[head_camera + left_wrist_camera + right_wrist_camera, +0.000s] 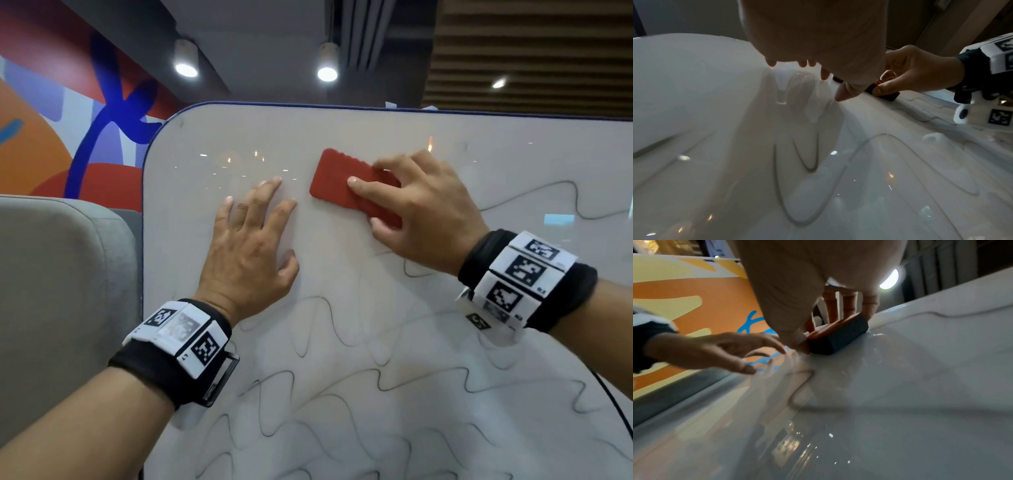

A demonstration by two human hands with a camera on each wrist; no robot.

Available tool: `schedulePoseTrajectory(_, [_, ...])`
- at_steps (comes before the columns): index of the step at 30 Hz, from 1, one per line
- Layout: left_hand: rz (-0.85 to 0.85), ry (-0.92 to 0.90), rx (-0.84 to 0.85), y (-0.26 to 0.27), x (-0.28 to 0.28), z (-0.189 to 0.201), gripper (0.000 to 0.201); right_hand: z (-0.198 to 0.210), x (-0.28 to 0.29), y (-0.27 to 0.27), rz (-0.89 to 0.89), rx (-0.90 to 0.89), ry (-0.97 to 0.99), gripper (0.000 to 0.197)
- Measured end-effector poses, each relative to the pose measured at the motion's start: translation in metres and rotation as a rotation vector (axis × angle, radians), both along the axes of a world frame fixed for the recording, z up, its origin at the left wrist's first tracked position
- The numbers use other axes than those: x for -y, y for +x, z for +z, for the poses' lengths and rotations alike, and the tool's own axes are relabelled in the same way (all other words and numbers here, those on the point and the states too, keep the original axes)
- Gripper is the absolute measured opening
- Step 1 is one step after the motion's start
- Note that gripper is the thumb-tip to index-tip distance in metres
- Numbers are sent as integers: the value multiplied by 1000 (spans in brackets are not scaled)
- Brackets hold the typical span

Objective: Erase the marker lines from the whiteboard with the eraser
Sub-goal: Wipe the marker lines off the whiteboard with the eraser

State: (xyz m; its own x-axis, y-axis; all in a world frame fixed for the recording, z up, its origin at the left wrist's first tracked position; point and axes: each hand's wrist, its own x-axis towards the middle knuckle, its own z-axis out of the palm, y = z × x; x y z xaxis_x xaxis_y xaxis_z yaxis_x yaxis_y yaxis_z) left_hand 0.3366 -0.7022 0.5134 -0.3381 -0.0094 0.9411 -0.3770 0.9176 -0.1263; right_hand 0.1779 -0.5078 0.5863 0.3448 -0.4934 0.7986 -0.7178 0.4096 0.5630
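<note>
Two hands are showing: the left hand (248,246) and the right hand (419,212). One whiteboard (342,137) is standing in view, and one red eraser (337,180) is lying against it. Several wavy marker lines (342,380) are running across the board; their exact number is hard to tell. Two wristbands (178,346) are showing, one on each wrist. Three ceiling lights (327,73) are glowing overhead. One grey chair (65,291) is standing at the left.
</note>
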Motion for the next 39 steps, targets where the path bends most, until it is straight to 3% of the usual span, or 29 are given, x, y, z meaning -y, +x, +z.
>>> schedulePoseTrajectory(5, [6, -3, -5, -2, -8, 8, 68, -34, 8, 2, 26, -71, 150, 51])
schedulePoseTrajectory(12, [80, 22, 46, -3, -17, 13, 82, -9, 3, 4, 7, 40, -13, 52])
schedulePoseTrajectory(16, [45, 40, 68, -5, -22, 13, 79, -29, -1, 1, 0, -61, 145, 52])
schedulePoseTrajectory(22, [30, 62, 102, -10, -33, 15, 89, -12, -10, -2, 15, -3, 43, 51])
schedulePoseTrajectory(26, [22, 79, 113, -12, -37, 14, 98, -38, -14, -10, 45, -74, 196, 52])
schedulePoseTrajectory(28, [35, 83, 137, -12, -37, 13, 103, -31, -19, -14, 46, -98, 221, 51])
schedulePoseTrajectory(32, [55, 86, 136, -12, -37, 10, 104, -12, -21, -18, 54, -29, 105, 49])
schedulePoseTrajectory(37, [72, 64, 111, -13, -34, 6, 102, -49, -12, -20, 111, -111, 209, 45])
schedulePoseTrajectory(39, [81, 47, 105, -15, -34, 5, 101, -43, -14, -19, 98, -109, 232, 45])
